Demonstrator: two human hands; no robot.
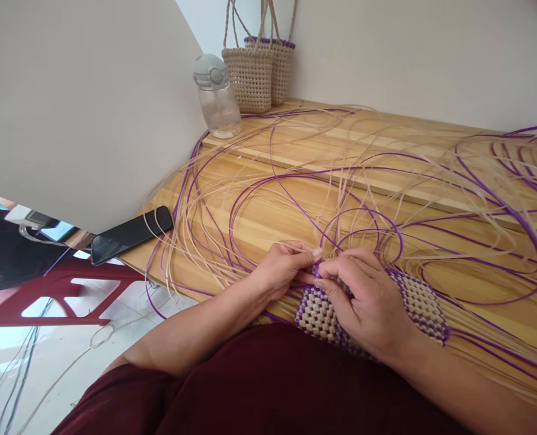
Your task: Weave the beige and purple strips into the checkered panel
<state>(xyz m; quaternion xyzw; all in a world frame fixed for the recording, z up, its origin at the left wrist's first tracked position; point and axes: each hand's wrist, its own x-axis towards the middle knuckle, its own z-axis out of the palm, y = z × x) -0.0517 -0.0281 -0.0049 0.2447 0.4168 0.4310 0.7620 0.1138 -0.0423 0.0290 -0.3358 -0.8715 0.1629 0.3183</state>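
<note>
A woven piece (420,302) in beige and purple strands lies at the table's near edge, against the dark red shirt. My left hand (287,266) pinches strands at the piece's upper left edge, thumb and forefinger together. Right beside it, my right hand (363,296) is closed over the middle of the piece, its thumb and forefinger pressed on a purple strand at the same edge. Long purple strands (291,194) and beige strands fan out from the weaving across the wooden table (259,163). My right hand hides the middle of the weave.
A clear bottle (218,103) with a grey lid and two woven bags (249,78) stand at the back. A black phone (132,235) lies at the left table edge, strands across it. Below left is a red plastic stool (55,296). White walls border the table.
</note>
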